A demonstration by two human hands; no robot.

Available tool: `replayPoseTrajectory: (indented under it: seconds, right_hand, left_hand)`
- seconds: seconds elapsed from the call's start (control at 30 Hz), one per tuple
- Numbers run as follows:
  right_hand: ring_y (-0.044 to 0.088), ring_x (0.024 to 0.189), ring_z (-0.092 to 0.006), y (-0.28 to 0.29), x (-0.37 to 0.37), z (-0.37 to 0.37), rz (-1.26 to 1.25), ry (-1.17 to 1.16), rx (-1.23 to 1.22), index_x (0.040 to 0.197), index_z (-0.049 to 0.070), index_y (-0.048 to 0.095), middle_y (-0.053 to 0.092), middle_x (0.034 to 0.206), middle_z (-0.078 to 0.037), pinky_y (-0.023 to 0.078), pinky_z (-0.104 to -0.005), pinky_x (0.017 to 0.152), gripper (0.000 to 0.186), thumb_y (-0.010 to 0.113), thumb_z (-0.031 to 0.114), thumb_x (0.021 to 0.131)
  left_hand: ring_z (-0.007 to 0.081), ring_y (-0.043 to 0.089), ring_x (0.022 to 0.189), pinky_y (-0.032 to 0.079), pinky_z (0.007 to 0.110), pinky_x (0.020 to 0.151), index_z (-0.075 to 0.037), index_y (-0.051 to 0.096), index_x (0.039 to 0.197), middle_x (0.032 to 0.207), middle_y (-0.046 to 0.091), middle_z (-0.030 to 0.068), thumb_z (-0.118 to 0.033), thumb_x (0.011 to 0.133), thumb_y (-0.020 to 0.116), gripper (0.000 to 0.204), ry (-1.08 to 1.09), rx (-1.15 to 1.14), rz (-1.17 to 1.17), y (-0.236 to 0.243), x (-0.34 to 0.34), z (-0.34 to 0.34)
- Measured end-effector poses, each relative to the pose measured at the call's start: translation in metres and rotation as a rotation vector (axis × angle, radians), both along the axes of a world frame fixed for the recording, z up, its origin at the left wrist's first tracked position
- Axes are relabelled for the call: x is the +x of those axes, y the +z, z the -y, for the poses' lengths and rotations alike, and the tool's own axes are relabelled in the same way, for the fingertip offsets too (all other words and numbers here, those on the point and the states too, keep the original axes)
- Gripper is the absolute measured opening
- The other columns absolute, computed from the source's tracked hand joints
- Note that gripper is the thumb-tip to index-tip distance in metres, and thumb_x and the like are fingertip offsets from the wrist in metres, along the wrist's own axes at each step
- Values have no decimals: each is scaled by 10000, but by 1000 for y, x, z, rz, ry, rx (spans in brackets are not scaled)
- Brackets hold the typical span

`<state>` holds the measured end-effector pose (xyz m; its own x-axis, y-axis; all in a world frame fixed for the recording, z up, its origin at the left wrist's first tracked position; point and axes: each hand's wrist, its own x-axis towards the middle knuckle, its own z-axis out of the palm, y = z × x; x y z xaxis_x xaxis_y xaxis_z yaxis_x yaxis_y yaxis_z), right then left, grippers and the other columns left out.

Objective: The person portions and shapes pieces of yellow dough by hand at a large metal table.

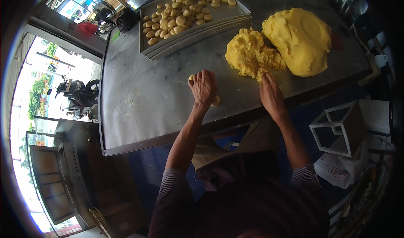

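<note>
My left hand (pixel 203 87) is curled over pale dough (pixel 191 78) on the metal table (pixel 139 107), with another small pale dough piece (pixel 216 101) beside its wrist. The fingers of my right hand (pixel 270 92) are closed on a lump (pixel 261 74) at the lower edge of a crumbly yellow mound (pixel 244 48). Right of that mound lies a large, smooth yellow mass (pixel 303 38).
Stacked metal trays (pixel 195 39) hold several pale dough balls (pixel 180 20) at the back. A white-framed box (pixel 336 132) stands beyond the table's right front edge. A parked motorbike (pixel 78 94) and a metal cabinet (pixel 50 179) are at left.
</note>
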<state>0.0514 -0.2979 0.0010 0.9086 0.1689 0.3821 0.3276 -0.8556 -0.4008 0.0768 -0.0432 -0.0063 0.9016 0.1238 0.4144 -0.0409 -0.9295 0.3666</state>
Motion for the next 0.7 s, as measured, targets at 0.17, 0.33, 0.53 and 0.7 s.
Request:
replayPoseTrajectory:
  seconds: [0.17, 0.33, 0.53, 0.7]
  right_hand:
    - [588, 1082, -393, -3, 2, 3, -12, -50, 41, 1184, -84, 553, 565, 1225, -234, 509, -442, 888, 295, 567, 97, 950]
    - [595, 1028, -395, 2, 10, -9, -97, -66, -68, 1102, -77, 581, 582, 1131, -219, 509, -452, 859, 229, 568, 87, 944]
    - [595, 1020, -369, -6, 10, -10, 43, -105, -124, 1054, -63, 590, 568, 1116, -206, 540, -425, 830, 197, 599, 27, 879]
    - [596, 999, -383, -5, 5, -11, 96, -25, -25, 1070, -29, 588, 578, 1081, -182, 526, -446, 824, 180, 589, 79, 926]
  left_hand:
    - [299, 546, 1027, 394, 494, 872, -67, 597, 1140, 1043, 592, 121, -250, 954, 520, 272, -301, 4, -83, 12, -54, -12]
    - [310, 609, 1018, 501, 447, 831, -74, 557, 1284, 1182, 581, 179, -198, 956, 579, 351, -508, -111, -350, 25, -93, -34]
    - [356, 582, 1161, 522, 397, 916, -37, 474, 1368, 1354, 529, 208, -171, 958, 588, 447, -371, -763, 120, 106, -20, -28]
    - [393, 497, 1253, 419, 461, 1049, -37, 480, 1363, 1360, 529, 208, -99, 931, 550, 442, -282, 103, -47, -17, 8, -101]
